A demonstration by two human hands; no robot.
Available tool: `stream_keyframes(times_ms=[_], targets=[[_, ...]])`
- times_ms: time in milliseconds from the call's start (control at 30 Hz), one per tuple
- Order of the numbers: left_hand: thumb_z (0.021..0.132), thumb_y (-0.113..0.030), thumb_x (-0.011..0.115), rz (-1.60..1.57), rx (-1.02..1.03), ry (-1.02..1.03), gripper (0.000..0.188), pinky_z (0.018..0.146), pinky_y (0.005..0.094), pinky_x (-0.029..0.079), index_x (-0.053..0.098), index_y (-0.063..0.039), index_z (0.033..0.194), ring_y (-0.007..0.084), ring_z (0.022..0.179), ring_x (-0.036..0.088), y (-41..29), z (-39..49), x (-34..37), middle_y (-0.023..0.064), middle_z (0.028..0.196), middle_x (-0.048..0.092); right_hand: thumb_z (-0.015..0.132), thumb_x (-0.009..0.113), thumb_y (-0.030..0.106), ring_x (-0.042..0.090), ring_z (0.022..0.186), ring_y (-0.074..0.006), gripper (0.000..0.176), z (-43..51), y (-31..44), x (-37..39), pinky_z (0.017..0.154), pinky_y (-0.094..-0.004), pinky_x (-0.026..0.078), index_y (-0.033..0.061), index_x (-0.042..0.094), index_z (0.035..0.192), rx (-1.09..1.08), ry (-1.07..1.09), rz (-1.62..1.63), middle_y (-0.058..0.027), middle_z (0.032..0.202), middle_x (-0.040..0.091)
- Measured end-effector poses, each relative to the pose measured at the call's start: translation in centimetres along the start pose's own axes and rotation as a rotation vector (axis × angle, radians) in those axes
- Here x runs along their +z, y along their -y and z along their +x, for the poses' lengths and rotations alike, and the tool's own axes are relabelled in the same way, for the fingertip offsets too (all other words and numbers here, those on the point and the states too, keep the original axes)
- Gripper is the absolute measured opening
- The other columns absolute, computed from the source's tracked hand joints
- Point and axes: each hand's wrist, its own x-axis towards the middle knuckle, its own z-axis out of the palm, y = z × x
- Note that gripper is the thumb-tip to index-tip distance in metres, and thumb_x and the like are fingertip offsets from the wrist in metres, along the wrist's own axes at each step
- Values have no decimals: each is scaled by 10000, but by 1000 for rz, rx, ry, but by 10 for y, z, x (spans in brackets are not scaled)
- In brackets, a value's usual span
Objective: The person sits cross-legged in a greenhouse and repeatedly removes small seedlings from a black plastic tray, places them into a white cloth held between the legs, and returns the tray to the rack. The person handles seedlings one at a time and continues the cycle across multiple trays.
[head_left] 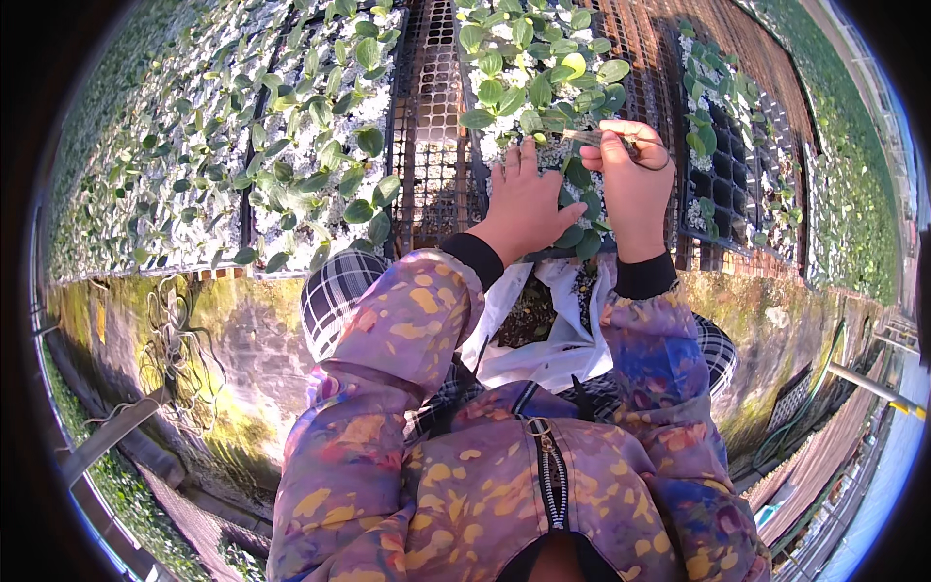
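Straight ahead lies a seedling tray (475, 156) filled with broad-leaved green seedlings (540, 91) growing in white granules. My left hand (522, 207) rests palm down over its near part, fingers spread among the leaves and thumb held apart. Whether the fingertips press a stem is hidden. In my right hand (634, 190) is a small slender hand tool (582, 136), with a dark ring-like handle at the fingers. Its thin tip points left into the leaves, just right of my left fingertips. The exact kind of tool is too small to tell.
A white plastic sack (582, 356) holding dark soil (525, 316) stands open between my knees. More seedling trays (320, 131) spread leftward. A partly filled black cell tray (727, 171) lies right. Tangled cords (178, 356) hang on the mossy low wall (247, 327).
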Motion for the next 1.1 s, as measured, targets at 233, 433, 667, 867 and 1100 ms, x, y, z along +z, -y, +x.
stream_keyframes(times_ms=[233,433,667,867,1100], targets=[[779,-478,587,-71,174,-2,504,1037,534,233,613,-41,1029,472,1245,324,0,18,17,316,1326,360,872,538,35,635,646,-118,83,7,-12,-1,575,-229,518,-1,602,910,54,106,-62,-62,771,628],[778,-457,577,49,197,56,550,965,522,307,546,-62,1159,388,1165,424,-3,10,21,212,1235,479,837,542,49,604,584,-122,47,16,-41,14,532,-249,480,24,581,828,-92,121,-267,-67,709,620],[735,-536,595,11,183,216,772,1002,638,200,396,-103,1342,406,1276,295,-1,-4,13,205,1348,377,748,572,55,588,723,-387,109,14,-74,32,645,-413,469,20,532,843,-251,109,-563,-189,707,577],[732,-540,609,165,176,245,717,1012,607,225,496,-49,1242,428,1266,309,-5,-10,1,237,1303,402,868,540,40,599,519,-131,78,19,-71,20,453,-248,478,14,576,932,287,48,-36,-60,710,589],[704,-479,660,196,194,261,642,1022,589,225,564,-37,1160,440,1244,344,-16,-23,-13,268,1268,425,880,552,46,465,473,-79,138,14,-90,1,422,-214,388,10,586,1008,500,24,318,-82,757,602]])
